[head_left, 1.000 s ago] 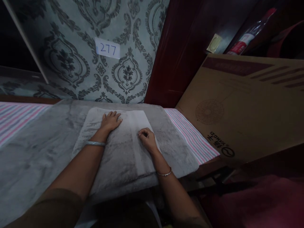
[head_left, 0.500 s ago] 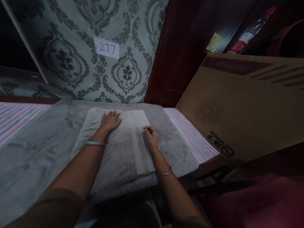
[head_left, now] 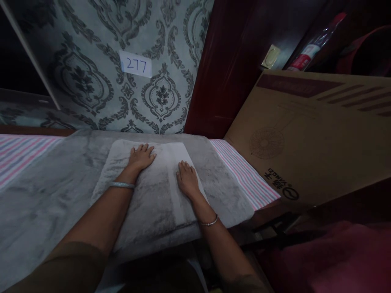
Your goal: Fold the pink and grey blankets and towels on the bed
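A thin whitish rectangular sheet [head_left: 159, 185] lies flat on a grey plush cloth [head_left: 227, 187]; grey patches show across it, and I cannot make out its material. A paler strip runs lengthwise near its right side. My left hand [head_left: 141, 157] rests palm down on its far left part, fingers spread. On the right side of the sheet, my right hand [head_left: 187, 179] lies flat with fingers stretched forward, near the pale strip. Neither hand holds anything.
A striped pink, white and grey cloth [head_left: 244, 173] shows beneath the plush. A large cardboard box [head_left: 320, 138] stands at right, with a plastic bottle [head_left: 308, 53] behind it. Patterned wallpaper [head_left: 161, 93] with a "277" label [head_left: 136, 64] is behind. Pink fabric [head_left: 345, 260] lies lower right.
My right hand has gone from a pinch at the sheet's right edge to lying flat on it, slightly further left. My left hand stays in place.
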Demonstrator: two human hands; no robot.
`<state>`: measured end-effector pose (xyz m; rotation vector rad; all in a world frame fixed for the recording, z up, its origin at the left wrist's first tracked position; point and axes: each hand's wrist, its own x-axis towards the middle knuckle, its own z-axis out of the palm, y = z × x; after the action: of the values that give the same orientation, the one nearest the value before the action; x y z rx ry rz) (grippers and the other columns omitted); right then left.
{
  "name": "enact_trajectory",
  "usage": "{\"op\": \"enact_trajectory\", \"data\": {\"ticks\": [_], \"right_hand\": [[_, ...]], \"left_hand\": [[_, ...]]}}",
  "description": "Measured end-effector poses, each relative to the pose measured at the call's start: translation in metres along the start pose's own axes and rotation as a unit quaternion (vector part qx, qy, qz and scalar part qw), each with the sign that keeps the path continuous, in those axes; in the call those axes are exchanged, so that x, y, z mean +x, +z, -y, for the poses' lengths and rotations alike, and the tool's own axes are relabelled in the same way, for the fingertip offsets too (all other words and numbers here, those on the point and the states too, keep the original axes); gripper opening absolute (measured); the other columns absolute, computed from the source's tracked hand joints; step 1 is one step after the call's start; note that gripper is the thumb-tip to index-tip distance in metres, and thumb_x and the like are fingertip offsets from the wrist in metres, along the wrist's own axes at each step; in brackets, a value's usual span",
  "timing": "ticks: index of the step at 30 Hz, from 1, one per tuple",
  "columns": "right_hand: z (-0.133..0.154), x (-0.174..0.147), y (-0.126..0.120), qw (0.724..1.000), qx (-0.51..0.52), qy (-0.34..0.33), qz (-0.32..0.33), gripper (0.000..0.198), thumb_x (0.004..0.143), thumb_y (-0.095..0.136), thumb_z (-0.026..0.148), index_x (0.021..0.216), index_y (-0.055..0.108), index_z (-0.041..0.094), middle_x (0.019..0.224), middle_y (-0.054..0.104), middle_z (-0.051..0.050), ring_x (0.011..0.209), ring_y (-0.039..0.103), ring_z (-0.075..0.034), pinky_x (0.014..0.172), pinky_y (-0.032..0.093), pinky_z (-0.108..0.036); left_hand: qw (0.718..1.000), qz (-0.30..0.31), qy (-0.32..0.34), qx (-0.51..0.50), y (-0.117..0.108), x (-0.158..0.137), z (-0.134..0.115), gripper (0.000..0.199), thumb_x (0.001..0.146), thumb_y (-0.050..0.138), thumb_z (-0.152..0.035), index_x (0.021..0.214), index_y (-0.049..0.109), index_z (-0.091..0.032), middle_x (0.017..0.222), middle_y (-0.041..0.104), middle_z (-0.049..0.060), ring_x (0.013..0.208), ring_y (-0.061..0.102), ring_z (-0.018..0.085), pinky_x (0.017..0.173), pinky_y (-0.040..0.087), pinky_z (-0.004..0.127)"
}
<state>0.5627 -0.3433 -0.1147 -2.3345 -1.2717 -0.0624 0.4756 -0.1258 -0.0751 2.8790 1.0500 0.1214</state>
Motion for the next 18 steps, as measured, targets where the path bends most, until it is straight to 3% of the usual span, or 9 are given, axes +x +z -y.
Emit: {"op": "enact_trajectory", "data": {"ticks": [3,8,10,13,18], "right_hand": [[0.000,0.007,-0.005,0.999,-0.022,0.005,0.027,0.049,0.097,0.042,0.023,0.144,0.051,0.013,0.156,0.040,-0.015,0.147,0.033,-0.025,0.119,0.025,-0.044],[0.000,0.060,-0.024,0.997,-0.025,0.036,0.057,0.040,0.093,0.047,0.022,0.128,0.067,0.021,0.129,0.068,-0.012,0.122,0.061,-0.025,0.102,0.045,-0.037],[0.006,0.084,-0.027,0.999,-0.022,0.032,0.029,0.045,0.096,0.043,0.022,0.138,0.059,0.021,0.137,0.062,-0.013,0.128,0.057,-0.025,0.106,0.042,-0.039],[0.016,0.103,-0.019,0.999,-0.017,0.027,0.005,0.052,0.097,0.044,0.026,0.150,0.046,0.024,0.157,0.041,-0.011,0.146,0.035,-0.027,0.115,0.031,-0.048],[0.014,0.097,0.010,0.998,-0.016,0.025,0.049,0.053,0.101,0.039,0.040,0.153,0.040,0.028,0.163,0.030,-0.008,0.152,0.021,-0.028,0.119,0.019,-0.056]], "left_hand": [[1.000,0.021,-0.007,0.007,-0.004,-0.001,-0.001,0.064,0.097,0.021,-0.046,0.156,0.029,-0.022,0.166,0.019,0.010,0.153,0.015,0.029,0.121,0.014,0.056],[0.999,0.050,0.001,0.004,-0.021,-0.005,-0.001,0.065,0.096,0.029,-0.048,0.153,0.036,-0.018,0.164,0.025,0.015,0.151,0.023,0.033,0.118,0.021,0.059],[0.999,0.037,0.006,0.005,-0.025,-0.011,-0.004,0.065,0.096,0.030,-0.050,0.153,0.036,-0.020,0.163,0.026,0.015,0.151,0.023,0.033,0.117,0.021,0.063],[1.000,0.016,0.020,0.009,-0.020,-0.023,-0.007,0.063,0.096,0.028,-0.051,0.154,0.034,-0.026,0.164,0.025,0.011,0.152,0.019,0.030,0.120,0.014,0.062],[1.000,-0.001,0.012,0.012,-0.001,-0.040,-0.004,0.064,0.097,0.026,-0.052,0.155,0.032,-0.026,0.165,0.022,0.008,0.153,0.017,0.030,0.121,0.013,0.059]]}}
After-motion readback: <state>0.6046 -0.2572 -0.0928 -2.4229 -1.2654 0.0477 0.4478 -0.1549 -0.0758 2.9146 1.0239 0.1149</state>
